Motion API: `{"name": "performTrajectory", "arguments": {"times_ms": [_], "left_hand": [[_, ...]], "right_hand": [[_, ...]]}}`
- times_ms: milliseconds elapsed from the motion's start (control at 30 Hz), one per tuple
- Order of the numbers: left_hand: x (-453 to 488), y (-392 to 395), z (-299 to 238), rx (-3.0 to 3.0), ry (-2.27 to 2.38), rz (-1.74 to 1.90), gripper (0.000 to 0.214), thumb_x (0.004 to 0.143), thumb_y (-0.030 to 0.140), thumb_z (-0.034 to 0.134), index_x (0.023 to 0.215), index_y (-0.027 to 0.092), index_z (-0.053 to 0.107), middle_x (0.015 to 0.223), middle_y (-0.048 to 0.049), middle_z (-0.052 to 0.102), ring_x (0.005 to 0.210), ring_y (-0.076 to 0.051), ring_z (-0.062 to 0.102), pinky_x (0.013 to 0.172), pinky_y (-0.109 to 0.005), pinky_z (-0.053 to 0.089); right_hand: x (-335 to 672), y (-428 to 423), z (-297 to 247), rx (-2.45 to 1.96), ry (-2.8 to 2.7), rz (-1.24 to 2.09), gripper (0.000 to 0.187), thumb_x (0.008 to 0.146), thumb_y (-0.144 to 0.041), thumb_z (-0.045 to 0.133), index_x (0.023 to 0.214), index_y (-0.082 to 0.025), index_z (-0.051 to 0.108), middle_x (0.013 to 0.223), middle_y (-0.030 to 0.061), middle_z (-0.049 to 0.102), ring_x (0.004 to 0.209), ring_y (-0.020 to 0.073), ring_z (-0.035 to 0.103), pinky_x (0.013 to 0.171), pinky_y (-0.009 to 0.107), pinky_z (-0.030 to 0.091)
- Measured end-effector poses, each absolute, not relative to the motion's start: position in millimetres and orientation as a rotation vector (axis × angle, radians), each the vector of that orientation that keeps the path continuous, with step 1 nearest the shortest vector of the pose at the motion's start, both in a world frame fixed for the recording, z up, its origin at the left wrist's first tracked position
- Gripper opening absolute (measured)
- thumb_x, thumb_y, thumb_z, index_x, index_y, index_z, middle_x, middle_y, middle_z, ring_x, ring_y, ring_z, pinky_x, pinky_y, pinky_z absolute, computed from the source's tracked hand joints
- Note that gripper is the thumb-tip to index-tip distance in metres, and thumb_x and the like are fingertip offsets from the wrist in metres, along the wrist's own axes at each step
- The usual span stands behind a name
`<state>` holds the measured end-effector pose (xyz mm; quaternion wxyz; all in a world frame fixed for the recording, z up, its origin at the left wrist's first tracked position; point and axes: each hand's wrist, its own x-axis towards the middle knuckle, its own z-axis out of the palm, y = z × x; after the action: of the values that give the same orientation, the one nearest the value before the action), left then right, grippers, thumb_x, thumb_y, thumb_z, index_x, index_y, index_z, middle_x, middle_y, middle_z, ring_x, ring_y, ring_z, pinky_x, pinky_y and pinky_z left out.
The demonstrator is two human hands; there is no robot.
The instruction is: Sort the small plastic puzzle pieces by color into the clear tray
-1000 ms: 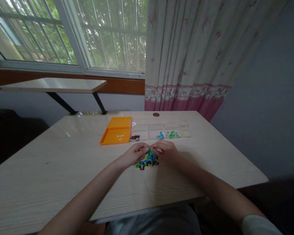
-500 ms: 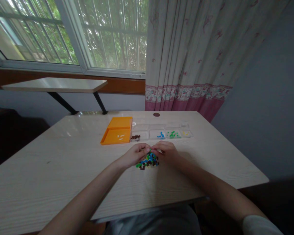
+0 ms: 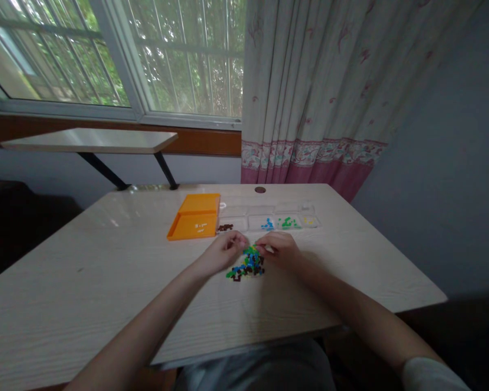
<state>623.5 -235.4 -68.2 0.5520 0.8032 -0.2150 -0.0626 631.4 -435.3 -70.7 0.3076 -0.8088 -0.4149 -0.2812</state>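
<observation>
A small pile of tiny coloured pieces (image 3: 246,265), blue, green, dark and yellow, lies on the pale wooden table (image 3: 106,282). My left hand (image 3: 220,252) rests at the pile's left edge with its fingers curled and pinched near the top of the pile. My right hand (image 3: 279,249) sits at the pile's right edge, fingers also pinched together by the top of the pile. What each pinch holds is too small to see. Beyond the hands lies a clear compartment tray (image 3: 269,222) with dark, blue, green and yellow pieces sorted in separate cells.
An orange tray (image 3: 194,217) with a few white pieces lies left of the clear tray. A round hole (image 3: 259,189) is near the table's far edge. A shelf (image 3: 89,140) under the window and a curtain (image 3: 309,92) stand behind.
Both hands have drifted slightly apart and toward the far side of the pile, showing more of its top. The pile and trays have not moved.
</observation>
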Motion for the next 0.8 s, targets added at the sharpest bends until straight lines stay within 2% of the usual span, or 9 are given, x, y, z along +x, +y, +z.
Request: {"name": "performTrajectory", "arguments": {"times_ms": [133, 400, 800], "left_hand": [[624.6, -227.5, -67.4, 2.287, -0.599, 0.037, 0.020, 0.078, 0.031, 0.045, 0.074, 0.013, 0.054, 0.064, -0.0002, 0.049, 0.058, -0.010, 0.043, 0.053, -0.020, 0.033], [622.7, -225.8, -72.9, 2.570, -0.686, 0.021, 0.019, 0.077, 0.031, 0.047, 0.081, 0.017, 0.059, 0.069, -0.0018, 0.055, 0.063, -0.013, 0.049, 0.057, -0.021, 0.036], [619.9, -227.2, -67.9, 2.591, -0.733, 0.020, 0.014, 0.076, 0.021, 0.043, 0.078, 0.017, 0.057, 0.074, -0.0030, 0.058, 0.066, -0.014, 0.051, 0.059, -0.023, 0.037]], "right_hand": [[636.1, -444.7, -63.2, -2.053, -0.923, -0.980, 0.010, 0.078, -0.024, 0.054, 0.075, -0.019, 0.063, 0.061, 0.0005, 0.063, 0.054, 0.0089, 0.054, 0.056, 0.020, 0.042], [635.9, -454.7, -51.4, -2.018, -0.733, -1.085, 0.012, 0.077, -0.026, 0.055, 0.075, -0.019, 0.065, 0.053, -0.0015, 0.057, 0.041, 0.0073, 0.044, 0.049, 0.021, 0.040], [635.4, -454.1, -53.3, -2.042, -0.729, -1.095, 0.012, 0.077, -0.027, 0.055, 0.075, -0.020, 0.065, 0.054, -0.0009, 0.060, 0.044, 0.0082, 0.049, 0.050, 0.020, 0.042]]}}
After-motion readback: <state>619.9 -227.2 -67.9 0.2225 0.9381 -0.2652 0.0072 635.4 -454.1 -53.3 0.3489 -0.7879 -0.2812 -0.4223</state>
